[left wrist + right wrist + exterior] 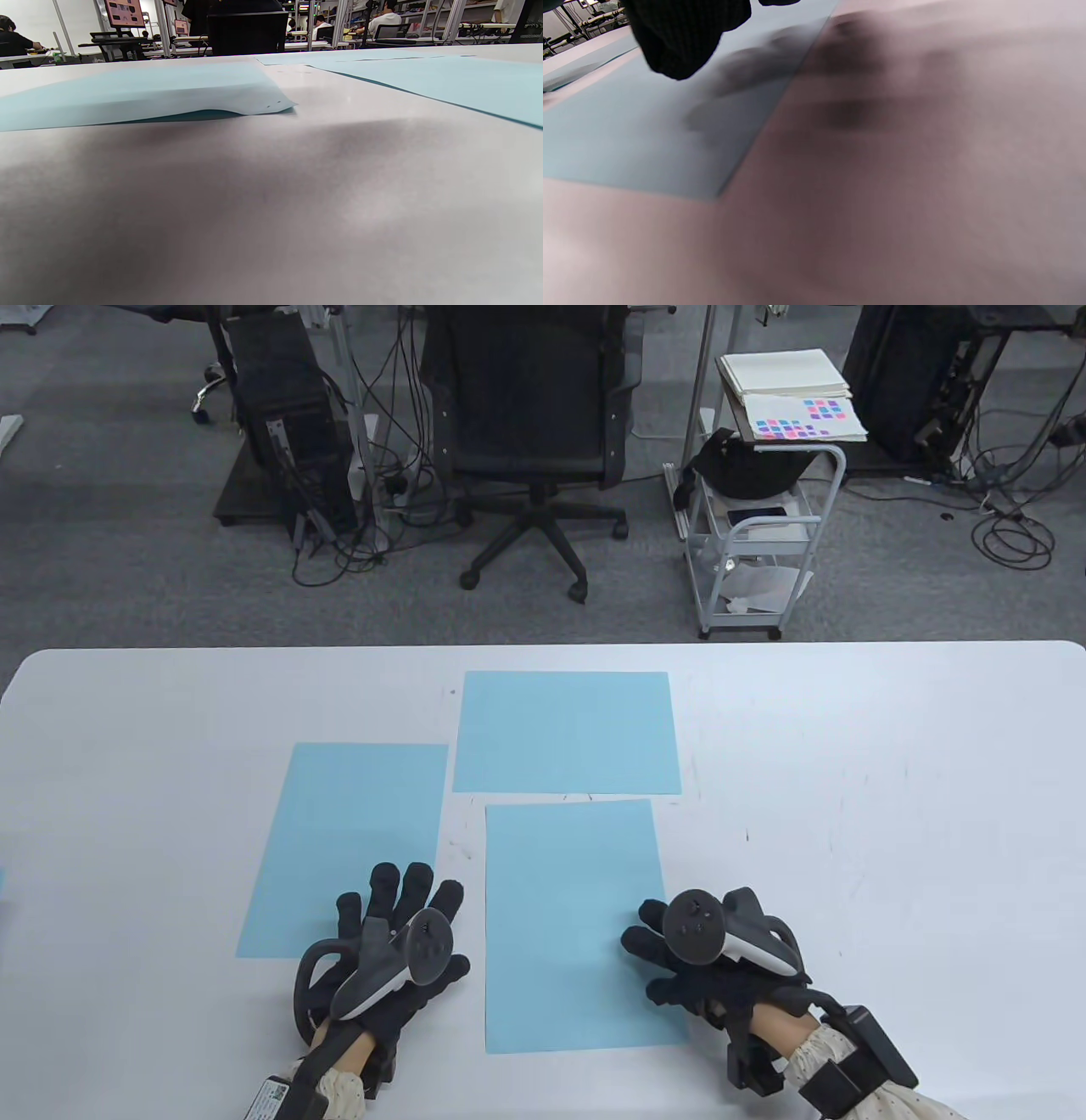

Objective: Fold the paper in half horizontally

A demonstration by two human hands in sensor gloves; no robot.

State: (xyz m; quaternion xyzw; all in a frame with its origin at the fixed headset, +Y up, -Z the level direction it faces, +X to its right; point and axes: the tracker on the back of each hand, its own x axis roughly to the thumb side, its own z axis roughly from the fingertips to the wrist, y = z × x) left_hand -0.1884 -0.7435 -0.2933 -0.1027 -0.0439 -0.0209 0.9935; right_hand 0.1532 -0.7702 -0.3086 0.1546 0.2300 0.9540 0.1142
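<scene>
Three light blue paper sheets lie flat on the white table (891, 780). The middle sheet (568, 916) lies lengthwise toward me between my hands. The left sheet (348, 831) lies beside it, and a third sheet (567, 732) lies farther back. My left hand (399, 929) is spread flat with fingers apart, resting on the near right corner of the left sheet; that corner (263, 103) shows slightly lifted in the left wrist view. My right hand (657, 954) is at the right edge of the middle sheet (649, 140), fingers curled over it. Neither hand holds anything.
Beyond the table's far edge stand a black office chair (530, 432), a computer tower (284, 432) with cables, and a grey cart (764, 534) with paper stacks. The table's right half (891, 857) is bare white surface.
</scene>
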